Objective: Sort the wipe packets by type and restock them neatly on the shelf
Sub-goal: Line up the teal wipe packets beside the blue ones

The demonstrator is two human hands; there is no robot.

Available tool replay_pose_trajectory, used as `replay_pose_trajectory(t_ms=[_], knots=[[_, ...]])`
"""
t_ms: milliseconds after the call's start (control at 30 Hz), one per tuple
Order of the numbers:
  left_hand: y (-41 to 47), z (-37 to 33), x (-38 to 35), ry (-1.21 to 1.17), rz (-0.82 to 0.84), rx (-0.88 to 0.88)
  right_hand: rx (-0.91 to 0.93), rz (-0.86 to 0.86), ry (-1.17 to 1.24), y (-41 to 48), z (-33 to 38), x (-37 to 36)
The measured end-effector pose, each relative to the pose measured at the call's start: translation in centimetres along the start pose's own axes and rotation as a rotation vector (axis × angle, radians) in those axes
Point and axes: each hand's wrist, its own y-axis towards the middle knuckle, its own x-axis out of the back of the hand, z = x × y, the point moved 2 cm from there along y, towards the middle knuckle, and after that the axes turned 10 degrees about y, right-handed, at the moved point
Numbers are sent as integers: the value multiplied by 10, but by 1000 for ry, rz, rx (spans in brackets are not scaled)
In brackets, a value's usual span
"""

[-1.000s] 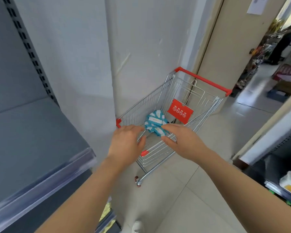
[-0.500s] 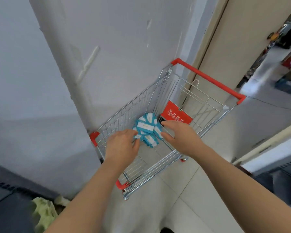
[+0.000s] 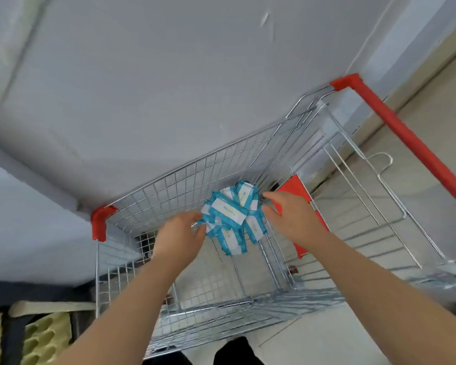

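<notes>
While both bare hands reached down into the silver wire shopping cart [image 3: 169,196], a loose bundle of blue-and-white wipe packets [image 3: 231,216] sat between them, inside the basket. The left hand [image 3: 178,234] met the bundle's left edge, its fingers curled narrowly against the packets. The right hand [image 3: 291,216] met the bundle's right edge with fingers spread fairly wide and bent inward; how firmly either grip closed on the packets could not be told. The packets fanned out in several directions, overlapping too much for an exact count, though more than five were visible and all looked like one type. Whether the bundle rested on the basket floor or was lifted clear of it could not be told.

Just beyond the right hand's grip one red plastic sign panel [image 3: 294,189] hung on the cart's folding wire flap. One red handle bar [image 3: 406,138] ran farther out past the right hand, and one red corner bumper [image 3: 100,222] sat on the rim to the left of the left hand. Behind the cart stood a grey wall [image 3: 142,88]. Two dark shoe tips [image 3: 237,351] showed on the pale tiled floor [image 3: 340,338] below the forearms.
</notes>
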Motion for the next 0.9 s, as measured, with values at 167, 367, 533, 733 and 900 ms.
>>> replay_pose_trajectory(t_ms=[167, 367, 533, 733, 900], knots=[[68, -1, -56, 37, 59, 87, -53, 50, 116, 67, -59, -36], [150, 8, -138, 55, 124, 63, -101, 65, 237, 123, -114, -99], [203, 9, -200, 291, 186, -177, -135, 54, 284, 155, -148, -135], [232, 16, -241, 578, 95, -278, -193, -10, 406, 174, -179, -167], [223, 50, -242, 112, 171, -26, -284, 6, 584, 187, -187, -181]])
